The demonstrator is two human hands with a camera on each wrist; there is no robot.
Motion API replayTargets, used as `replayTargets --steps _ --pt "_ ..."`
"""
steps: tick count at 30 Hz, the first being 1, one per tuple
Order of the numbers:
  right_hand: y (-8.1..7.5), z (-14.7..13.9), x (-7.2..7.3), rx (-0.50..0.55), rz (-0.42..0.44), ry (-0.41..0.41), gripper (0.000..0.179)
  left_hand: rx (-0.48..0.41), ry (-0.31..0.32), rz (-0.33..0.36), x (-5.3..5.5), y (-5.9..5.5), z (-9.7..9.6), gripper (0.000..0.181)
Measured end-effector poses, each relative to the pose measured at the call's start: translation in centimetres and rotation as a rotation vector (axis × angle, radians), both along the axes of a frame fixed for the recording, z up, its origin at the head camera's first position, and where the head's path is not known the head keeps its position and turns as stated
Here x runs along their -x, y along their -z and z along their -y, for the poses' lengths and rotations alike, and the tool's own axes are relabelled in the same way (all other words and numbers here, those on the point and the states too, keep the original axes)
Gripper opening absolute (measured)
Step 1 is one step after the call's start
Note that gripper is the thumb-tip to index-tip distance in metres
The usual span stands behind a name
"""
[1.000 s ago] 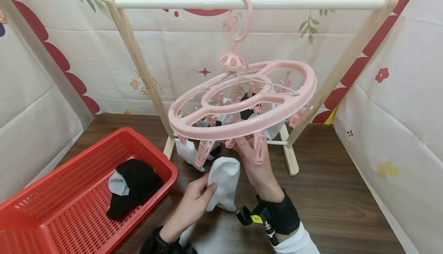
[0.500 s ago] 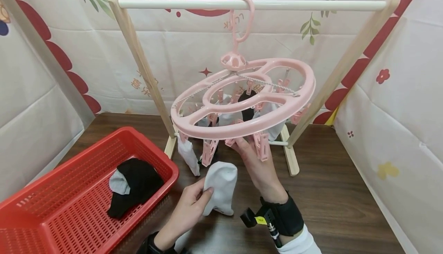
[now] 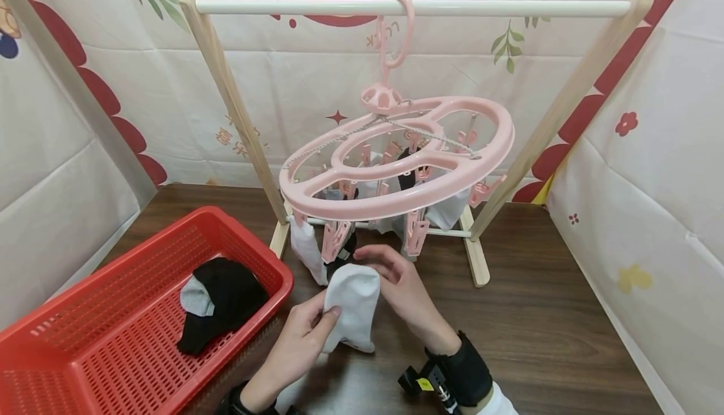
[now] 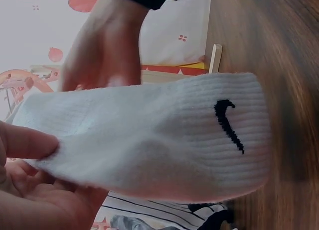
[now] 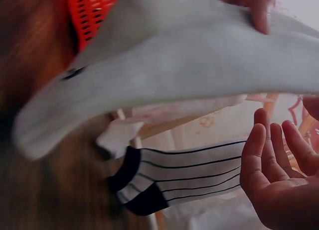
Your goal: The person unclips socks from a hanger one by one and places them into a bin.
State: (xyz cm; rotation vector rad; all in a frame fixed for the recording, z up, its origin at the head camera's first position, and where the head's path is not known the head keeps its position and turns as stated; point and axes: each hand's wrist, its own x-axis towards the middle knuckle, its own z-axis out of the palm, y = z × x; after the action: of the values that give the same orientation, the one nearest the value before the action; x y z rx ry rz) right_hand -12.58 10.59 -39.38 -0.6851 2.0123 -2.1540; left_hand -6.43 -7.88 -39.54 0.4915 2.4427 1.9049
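Note:
A white ribbed sock (image 3: 352, 305) with a black swoosh near its cuff is pinched between thumb and fingers of my left hand (image 3: 300, 339), toe up. Beside the sock's upper right edge, my right hand (image 3: 408, 292) holds nothing; its fingers are loosely bent and partly behind the sock. In the right wrist view these fingers (image 5: 254, 145) spread apart under the sock (image 5: 189, 65). Above both hands hangs a round pink clip hanger (image 3: 362, 209), tilted, its pink clothes pegs (image 3: 415, 234) dangling. Several socks hang from it, including a striped sock (image 5: 199, 170) with dark toe and heel.
A red perforated basket (image 3: 113, 374) stands at the left with a black and grey garment (image 3: 226, 305) in it. The wooden rack with a white bar (image 3: 283, 6) carries the hanger; its feet (image 3: 475, 258) stand on the brown table (image 3: 554, 327). Printed cloth walls surround it.
My right hand has come down from the hanger's front pegs to beside the white sock. My left hand has shifted slightly left and down with the sock. The hanger has swung a little.

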Motion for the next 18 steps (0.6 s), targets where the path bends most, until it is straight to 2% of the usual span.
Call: replayTargets --steps 4,7,13,18 --pt "0.8 -0.2 -0.2 -0.050 0.013 -0.006 0.031 0.012 -0.030 0.030 -0.1 -0.3 0.5 0.022" --pt "1.5 -0.3 -0.3 -0.048 0.003 0.014 0.028 0.019 -0.051 0.037 -0.3 -0.6 1.1 0.024" --pt "2.4 -0.6 -0.4 -0.023 -0.038 0.056 0.022 0.035 -0.088 0.005 -0.6 -1.5 2.0 0.024" --pt "2.8 -0.7 -0.5 -0.020 -0.027 0.058 0.020 0.040 -0.091 -0.069 -0.7 -2.2 2.8 0.023"
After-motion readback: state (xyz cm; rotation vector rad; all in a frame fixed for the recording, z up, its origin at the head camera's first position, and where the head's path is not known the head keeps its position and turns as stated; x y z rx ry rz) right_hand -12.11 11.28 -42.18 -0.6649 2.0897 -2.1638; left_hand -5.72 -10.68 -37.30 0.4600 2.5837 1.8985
